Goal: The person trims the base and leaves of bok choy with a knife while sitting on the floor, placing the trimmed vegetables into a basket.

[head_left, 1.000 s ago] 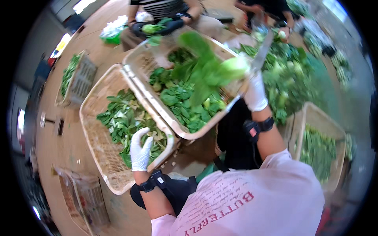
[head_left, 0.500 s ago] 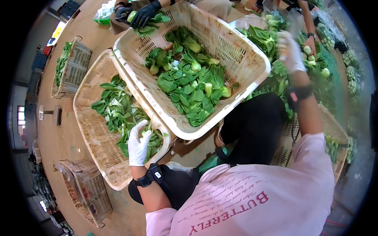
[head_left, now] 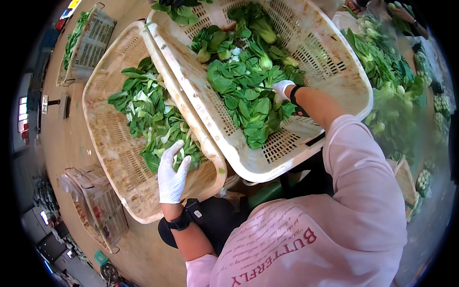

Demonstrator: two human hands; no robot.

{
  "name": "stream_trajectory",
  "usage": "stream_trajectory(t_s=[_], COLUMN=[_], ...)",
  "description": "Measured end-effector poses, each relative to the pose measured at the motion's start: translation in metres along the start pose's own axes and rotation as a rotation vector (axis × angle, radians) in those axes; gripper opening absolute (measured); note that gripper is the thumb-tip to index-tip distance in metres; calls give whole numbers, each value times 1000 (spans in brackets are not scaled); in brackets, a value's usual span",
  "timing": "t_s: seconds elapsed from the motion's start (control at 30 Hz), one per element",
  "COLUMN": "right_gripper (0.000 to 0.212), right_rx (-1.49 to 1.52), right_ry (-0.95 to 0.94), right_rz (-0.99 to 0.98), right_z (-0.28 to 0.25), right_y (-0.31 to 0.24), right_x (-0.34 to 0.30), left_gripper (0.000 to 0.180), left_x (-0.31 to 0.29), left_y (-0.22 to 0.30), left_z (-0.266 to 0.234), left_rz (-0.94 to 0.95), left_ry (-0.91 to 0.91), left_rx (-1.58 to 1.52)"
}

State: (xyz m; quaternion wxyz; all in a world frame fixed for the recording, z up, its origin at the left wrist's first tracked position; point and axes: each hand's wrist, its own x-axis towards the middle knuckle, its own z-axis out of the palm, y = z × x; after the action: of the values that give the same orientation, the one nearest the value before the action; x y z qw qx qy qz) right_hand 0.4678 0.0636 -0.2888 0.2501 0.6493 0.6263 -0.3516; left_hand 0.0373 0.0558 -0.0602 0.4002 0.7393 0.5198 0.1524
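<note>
My left hand (head_left: 172, 178), in a white glove, hovers over the near end of the left plastic basket (head_left: 112, 158), thumb and fingers apart with nothing between them. Loose bok choy leaves (head_left: 148, 107) and pale stalk pieces lie in that basket. My right hand (head_left: 283, 90), gloved in white, reaches into the right basket (head_left: 330, 62). A thin dark blade, like a small knife (head_left: 260, 88), sticks out from its fingers over the bok choy (head_left: 246, 105). The fingers look closed, though partly hidden. Whole heads and leaves fill the middle of this basket.
At the top edge another person's dark-gloved hand (head_left: 176, 2) is above bok choy leaves. More bok choy (head_left: 389, 79) is heaped on the right, with another worker's arm (head_left: 406, 16) beyond. Baskets (head_left: 88, 45) and a crate (head_left: 103, 205) stand on the floor at left.
My right hand has come from the heap on the right into the right basket. My left hand stays open over the left basket. The view has shifted, and the co-worker's hands are mostly out of frame.
</note>
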Motion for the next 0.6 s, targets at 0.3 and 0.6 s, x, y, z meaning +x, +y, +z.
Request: stream_trajectory(t_s=[0.3,0.6], right_gripper=[60,59], right_rx=[-24,242], right_ry=[-61,35], right_rz=[-138,-58], right_z=[-7,-119], right_y=[-2,-29], right_x=[-22,-150], left_gripper=[42,38], left_x=[-2,-16], left_y=[-6,26], left_z=[-2,0], left_rz=[91,265], left_ry=[-24,66], left_rx=[98,-32])
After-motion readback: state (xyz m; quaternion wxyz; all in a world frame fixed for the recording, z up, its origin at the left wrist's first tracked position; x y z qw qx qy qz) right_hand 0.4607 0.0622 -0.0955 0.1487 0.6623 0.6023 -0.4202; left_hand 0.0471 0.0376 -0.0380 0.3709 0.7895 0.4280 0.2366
